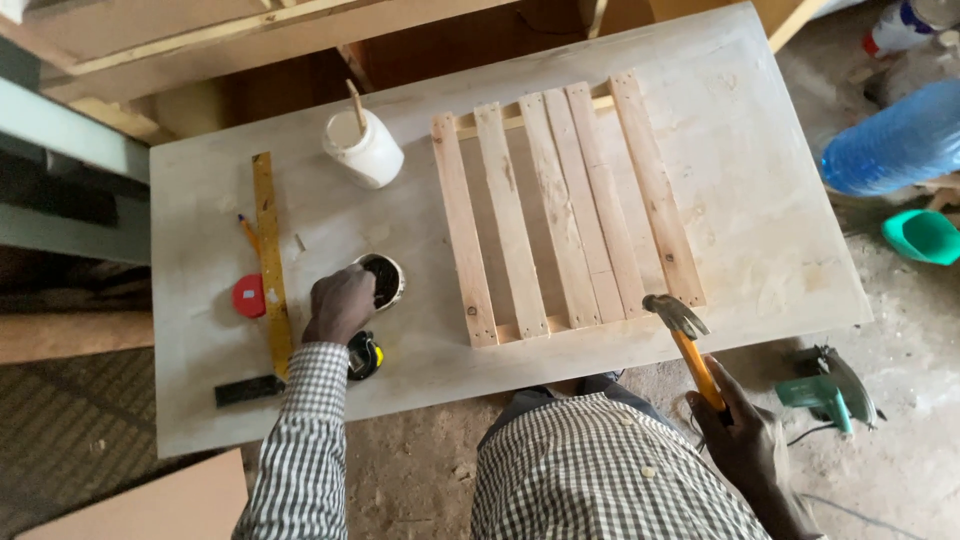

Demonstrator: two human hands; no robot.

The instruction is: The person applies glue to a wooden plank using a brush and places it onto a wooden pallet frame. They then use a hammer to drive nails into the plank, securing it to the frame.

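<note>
My left hand (340, 303) reaches into a small round white container (388, 272) with dark contents on the pale table (200, 200); the fingers are bunched and their tips are hidden. My right hand (745, 435) grips the orange handle of a claw hammer (684, 335), whose steel head hovers at the near right corner of a slatted wooden frame (560, 210). The frame lies flat in the middle of the table, with several pale slats nailed across two cross pieces.
A white tub with a stick (364, 148) stands behind the container. A yellow square ruler (270, 260), a pencil (248, 232), a red lid (249, 296) and a tape measure (366, 356) lie left. On the floor right are a circular saw (828, 388), a blue bottle (895, 140) and a green bowl (922, 236).
</note>
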